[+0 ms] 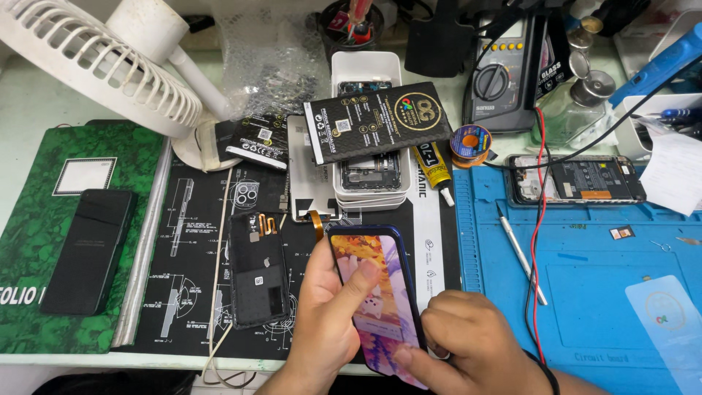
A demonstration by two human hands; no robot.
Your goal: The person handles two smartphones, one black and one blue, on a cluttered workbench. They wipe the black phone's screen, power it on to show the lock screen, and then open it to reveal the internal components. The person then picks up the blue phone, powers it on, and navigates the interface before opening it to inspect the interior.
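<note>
now | left hand (325, 307) gripping lit phone (380, 292), thumb on screen | right hand (468, 340) pinching its lower edge

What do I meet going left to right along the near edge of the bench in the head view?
Green book → black phone lying on it → opened phone back → left hand → lit phone → right hand → blue mat.

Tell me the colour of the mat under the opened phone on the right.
Blue mat, under the opened phone; head view.
</note>
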